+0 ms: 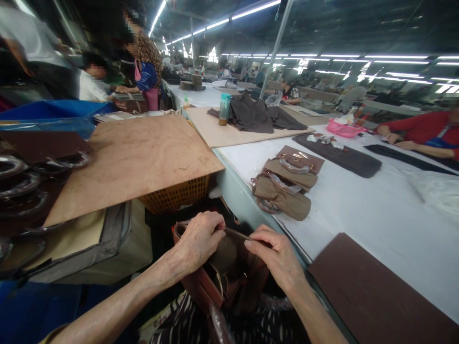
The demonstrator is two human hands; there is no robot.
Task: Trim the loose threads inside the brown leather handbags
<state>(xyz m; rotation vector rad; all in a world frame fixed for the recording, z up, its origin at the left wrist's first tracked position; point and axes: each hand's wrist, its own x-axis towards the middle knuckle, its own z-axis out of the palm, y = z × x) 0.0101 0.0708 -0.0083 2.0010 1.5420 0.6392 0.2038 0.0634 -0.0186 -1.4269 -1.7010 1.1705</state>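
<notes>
A brown handbag (202, 289) rests on my lap with its mouth turned up, showing a tan lining inside. My left hand (204, 239) pinches the far rim of the bag near its middle. On the same rim, a little to the right, my right hand (274, 248) grips the edge between thumb and fingers. Between the two hands the rim runs fairly straight. A plastic-wrapped handle (218, 325) hangs down on the near side of the bag.
Bag pieces with wrapped handles (287, 184) lie on the white table (394, 210), near a dark brown sheet (380, 286). Left are a plywood board (150, 157), a yellow basket (179, 193) and stacked brown bags (28, 186). A person in red sleeves (423, 129) works across the table.
</notes>
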